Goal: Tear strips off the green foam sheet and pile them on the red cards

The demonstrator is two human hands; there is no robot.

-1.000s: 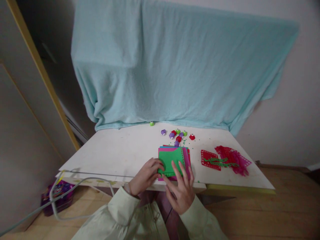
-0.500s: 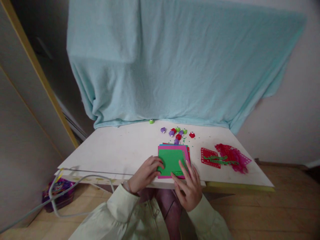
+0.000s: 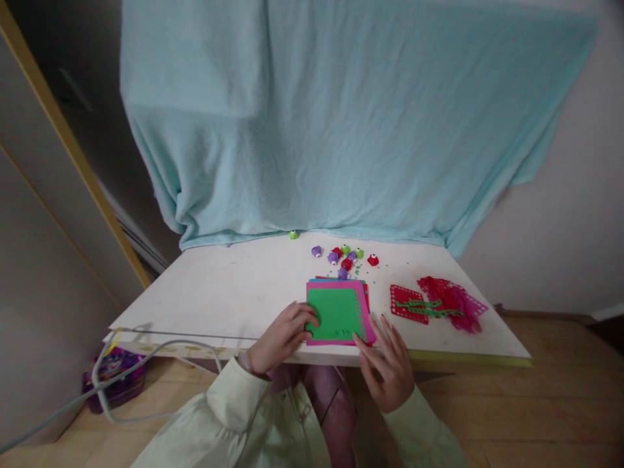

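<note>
Green sheet (image 3: 334, 313) lies between half-curled left grip (image 3: 281, 333) and splayed, empty right grip (image 3: 390, 367); left's hold unclear.

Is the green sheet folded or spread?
Spread: the green sheet shows one broad, flat face with no visible fold, and the pink sheet shows along its top.

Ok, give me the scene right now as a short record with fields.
Left hand: at the left edge of the green sheet
Right hand: spread, at the green sheet's near right corner
Under green sheet: pink sheet
Far side: small purple, red and green pieces
Right side: red sheet with holes, green strips
Surface: white table
Backdrop: blue cloth
</note>
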